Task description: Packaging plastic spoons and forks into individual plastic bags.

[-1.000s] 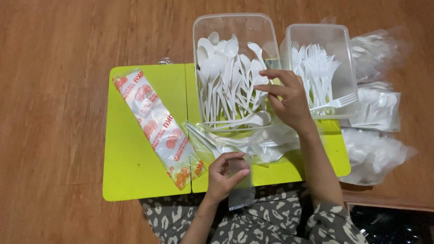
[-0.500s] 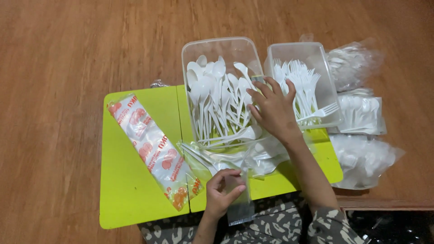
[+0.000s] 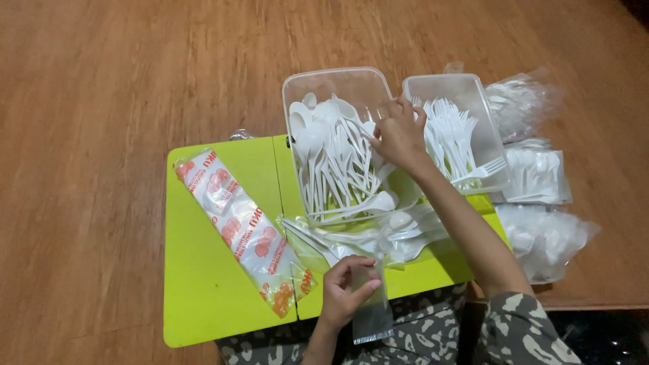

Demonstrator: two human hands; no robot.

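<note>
My left hand [image 3: 343,292] grips a small clear plastic pouch [image 3: 372,311] at the near edge of a lime-green folding table [image 3: 203,290]. My right hand [image 3: 400,135] reaches into a clear tub [image 3: 318,84] full of white plastic spoons [image 3: 331,165], fingers pinched on a spoon near the tub's right wall. Beside it on the right stands a second clear tub [image 3: 466,91] holding white plastic forks [image 3: 449,138].
A long clear packet with orange print [image 3: 240,230] lies diagonally on the green table. Loose clear bags with cutlery [image 3: 378,236] sit in front of the tubs. Several bagged bundles of white cutlery [image 3: 541,176] lie at the right on the wooden floor [image 3: 101,101].
My right hand has moved from the fork tub's edge leftward into the spoon tub. The left hand keeps the pouch in the same place.
</note>
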